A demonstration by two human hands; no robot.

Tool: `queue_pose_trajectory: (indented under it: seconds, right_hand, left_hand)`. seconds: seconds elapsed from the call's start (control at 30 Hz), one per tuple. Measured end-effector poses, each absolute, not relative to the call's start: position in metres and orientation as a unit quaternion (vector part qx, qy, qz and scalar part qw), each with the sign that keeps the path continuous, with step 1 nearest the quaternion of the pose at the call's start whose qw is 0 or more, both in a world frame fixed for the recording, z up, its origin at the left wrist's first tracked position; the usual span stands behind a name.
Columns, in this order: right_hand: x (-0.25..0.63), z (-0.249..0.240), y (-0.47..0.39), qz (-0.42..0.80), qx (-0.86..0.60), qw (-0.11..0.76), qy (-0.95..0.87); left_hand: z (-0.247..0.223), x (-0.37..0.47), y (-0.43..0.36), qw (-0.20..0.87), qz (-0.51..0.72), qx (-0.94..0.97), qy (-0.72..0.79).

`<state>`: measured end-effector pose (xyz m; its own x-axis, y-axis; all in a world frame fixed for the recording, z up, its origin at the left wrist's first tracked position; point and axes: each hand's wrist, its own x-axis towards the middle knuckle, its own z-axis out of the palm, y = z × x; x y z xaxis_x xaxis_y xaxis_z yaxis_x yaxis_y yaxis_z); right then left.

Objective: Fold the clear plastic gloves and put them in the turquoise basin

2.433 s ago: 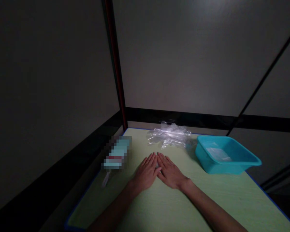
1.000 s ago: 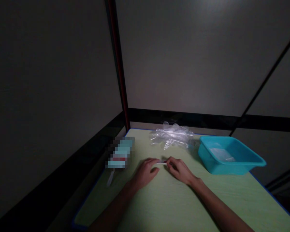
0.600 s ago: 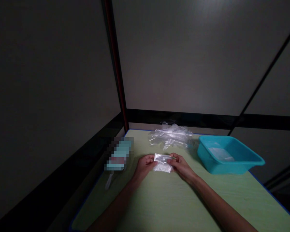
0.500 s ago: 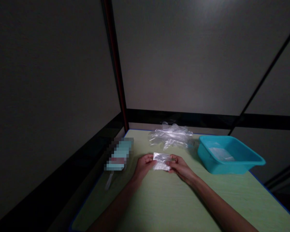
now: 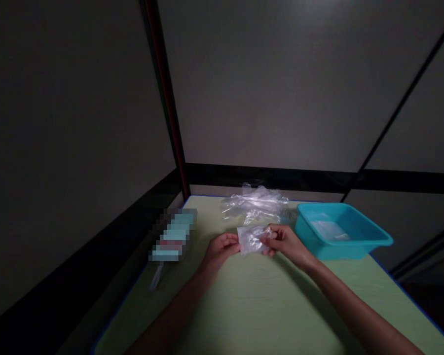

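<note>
A small folded piece of clear plastic (image 5: 250,239) is held above the middle of the table. My right hand (image 5: 281,242) pinches its right side between thumb and fingers. At its left edge is my left hand (image 5: 222,249), with thumb and fingertips close together and touching or nearly touching the plastic; whether they grip it cannot be made out. Behind both hands lies a crumpled heap of clear plastic (image 5: 257,203), made of several thin pieces.
On the right of the green table (image 5: 251,305) stands a turquoise basin (image 5: 344,250) with a flat clear plastic piece (image 5: 329,230) inside. A blurred-out pale green box-like item (image 5: 173,236) lies at the left edge. Walls (image 5: 266,98) stand behind and left.
The folded plastic has shifted toward my right hand and tilted slightly. My left thumb has slid off its face to its left edge. The whole view has moved a little to the right.
</note>
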<state>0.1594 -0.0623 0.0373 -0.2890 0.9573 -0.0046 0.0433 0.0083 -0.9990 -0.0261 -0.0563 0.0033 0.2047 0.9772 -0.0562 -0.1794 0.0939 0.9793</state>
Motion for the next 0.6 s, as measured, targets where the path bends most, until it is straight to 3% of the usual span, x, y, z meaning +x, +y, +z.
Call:
queue_pose_trajectory:
  seconds: [0.33,0.6]
  right_hand:
    - [0.275,0.104,-0.078,0.376,-0.54,0.394,-0.642]
    - [0.366,0.1,-0.079,0.291,-0.611,0.441,-0.589]
  left_hand:
    - [0.031,0.061,-0.055,0.646,0.423,0.505,0.385]
    - [0.023,0.14,-0.033,0.738,0.405,0.388,0.375]
